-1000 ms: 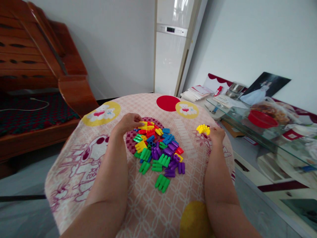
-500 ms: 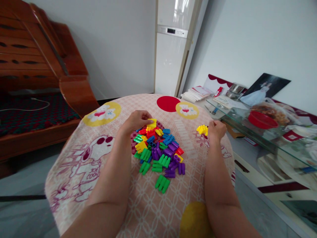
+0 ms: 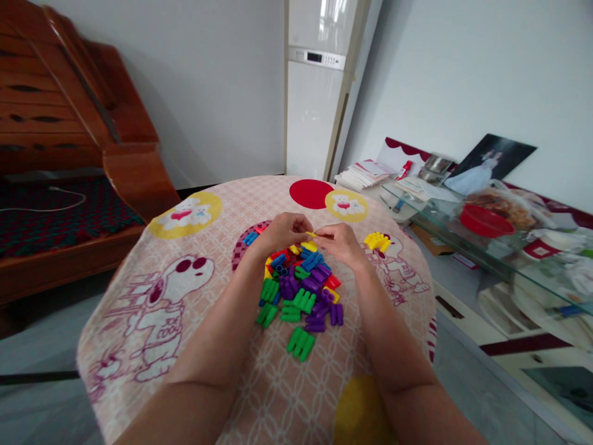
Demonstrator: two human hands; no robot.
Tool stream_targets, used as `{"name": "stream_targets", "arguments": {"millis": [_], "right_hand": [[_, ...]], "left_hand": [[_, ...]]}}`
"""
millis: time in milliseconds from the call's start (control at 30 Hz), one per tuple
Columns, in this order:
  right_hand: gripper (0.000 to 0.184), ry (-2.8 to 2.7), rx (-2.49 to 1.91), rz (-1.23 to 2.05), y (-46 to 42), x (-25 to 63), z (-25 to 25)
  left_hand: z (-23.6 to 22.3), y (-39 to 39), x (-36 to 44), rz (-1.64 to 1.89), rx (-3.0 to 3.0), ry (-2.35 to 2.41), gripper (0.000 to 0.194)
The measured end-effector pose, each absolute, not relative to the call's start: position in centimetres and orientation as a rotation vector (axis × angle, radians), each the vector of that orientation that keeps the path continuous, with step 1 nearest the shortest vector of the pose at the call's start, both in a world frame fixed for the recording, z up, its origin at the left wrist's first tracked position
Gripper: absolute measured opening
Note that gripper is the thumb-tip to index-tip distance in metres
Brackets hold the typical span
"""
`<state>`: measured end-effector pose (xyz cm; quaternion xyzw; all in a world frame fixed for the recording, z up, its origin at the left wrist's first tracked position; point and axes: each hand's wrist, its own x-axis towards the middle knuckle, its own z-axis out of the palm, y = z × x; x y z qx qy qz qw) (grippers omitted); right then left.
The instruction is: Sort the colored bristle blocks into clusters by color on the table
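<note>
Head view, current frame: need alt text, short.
Two bare hands meet above a pile of coloured plastic blocks: the left hand and right hand pinch a small yellow block between them. The pile lies on a round table under a pink cartoon-print tablecloth, with a separate cluster of yellow blocks to the right.

A lived-in family room at home

Both hands meet over a round table (image 3: 139,321) spread with a cartoon-dog cloth, and the room around them is plainly domestic. Far beyond the hands a tall white floor-standing air conditioner (image 3: 317,93) fills the corner. Well off to their left stands a carved wooden sofa (image 3: 69,154) with a dark patterned seat pad. To their right a low glass-topped cabinet (image 3: 500,259) carries stacked papers (image 3: 365,174), a red bowl (image 3: 486,221) and a leaning portrait photo (image 3: 488,164)
</note>
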<state>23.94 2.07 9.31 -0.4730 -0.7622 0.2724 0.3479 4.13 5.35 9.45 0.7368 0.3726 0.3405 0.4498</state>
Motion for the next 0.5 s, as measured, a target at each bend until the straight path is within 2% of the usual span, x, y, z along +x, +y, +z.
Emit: {"name": "stream_targets", "arguments": {"millis": [100, 333, 400, 500], "right_hand": [[0.020, -2.050, -1.246, 0.673, 1.9, 24.8, 9.8], [0.015, -1.913, -1.412, 0.925, 1.5, 27.3, 10.4], [0.015, -1.793, -1.543, 0.755, 1.6, 29.4, 10.6], [0.015, -1.655, -1.806, 0.277, 1.5, 33.5, 10.8]], "left_hand": [[9.6, 4.9, 5.1, 0.855, 1.808, 0.909, 0.022], [9.3, 4.5, 6.8, 0.894, 1.848, 0.839, 0.024], [9.4, 4.6, 6.5, 0.938, 1.832, 0.846, 0.026], [9.8, 4.7, 5.4, 0.989, 1.797, 0.892, 0.026]]}}
